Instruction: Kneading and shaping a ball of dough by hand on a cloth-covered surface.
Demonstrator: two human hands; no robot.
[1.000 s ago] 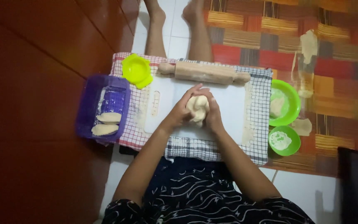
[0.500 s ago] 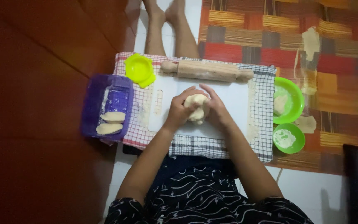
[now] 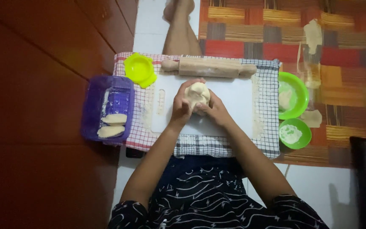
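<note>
We are squeezing the dough lump (image 3: 197, 94) into shape over the white board (image 3: 234, 106), left hand (image 3: 181, 107) and right hand (image 3: 214, 111) both curled tight around it, so next we should press gently.

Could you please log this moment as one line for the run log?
left hand: on dough ball | right hand: on dough ball | white board | rolling pin: beyond, untouched

- Dough ball (image 3: 198, 92): pale, smooth, rounded lump, cupped between the left grip (image 3: 182, 106) and right grip (image 3: 214, 111), resting on the white board (image 3: 238, 101).
</note>
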